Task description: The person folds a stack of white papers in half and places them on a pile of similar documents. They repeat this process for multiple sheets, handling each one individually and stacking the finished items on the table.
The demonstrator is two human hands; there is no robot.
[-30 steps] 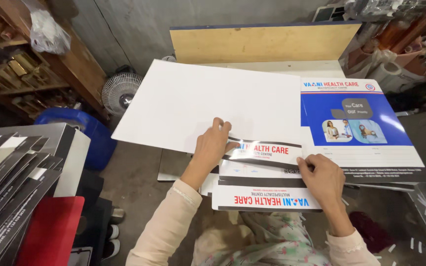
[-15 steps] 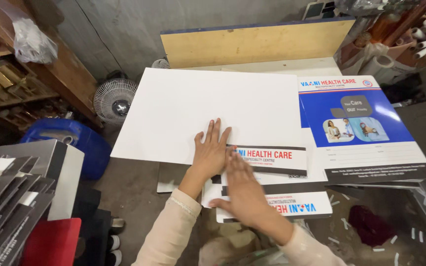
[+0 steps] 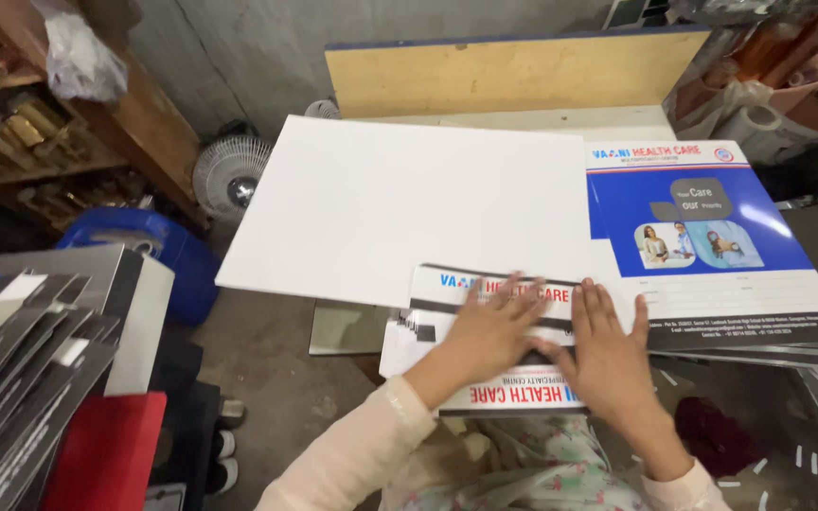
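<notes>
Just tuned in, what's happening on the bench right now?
A person presses both palms flat on a folded printed flap at the near edge of a large white sheet. The left hand lies on the flap's middle, the right hand beside it, fingers spread. The sheet's blue printed panel lies face up to the right. A stack of dark boards sits at the left.

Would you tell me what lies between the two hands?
In the head view, only the printed card flap shows between left hand and right hand.
</notes>
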